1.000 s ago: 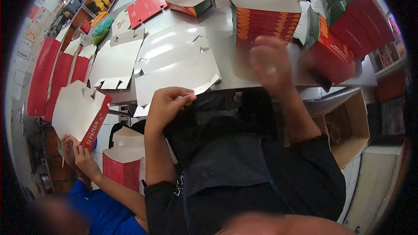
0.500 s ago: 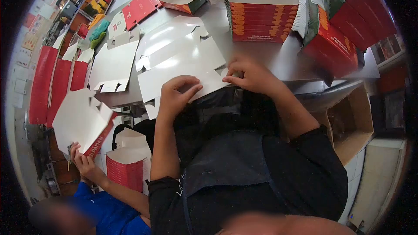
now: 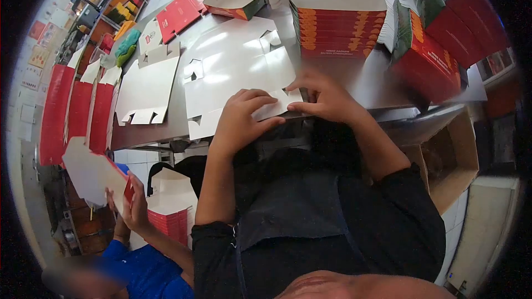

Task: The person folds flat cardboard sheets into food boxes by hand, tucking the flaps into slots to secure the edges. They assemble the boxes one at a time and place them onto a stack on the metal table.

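A flat die-cut cardboard box blank lies white side up on the metal table, slots and tabs along its sides. At its near edge my left hand has its fingers over the front panel and its thumb at the rim, gripping it. My right hand pinches the near right corner flap between thumb and fingers. Part of that flap is hidden behind the fingers.
Red printed folded boxes stand stacked behind the blank, with more boxes at right. Another white blank lies left. A co-worker's hand holds a box piece. An open carton sits low right.
My left hand has shifted right along the near edge, closer to my right hand. The blank has turned slightly. The co-worker has tilted and lowered their box piece.
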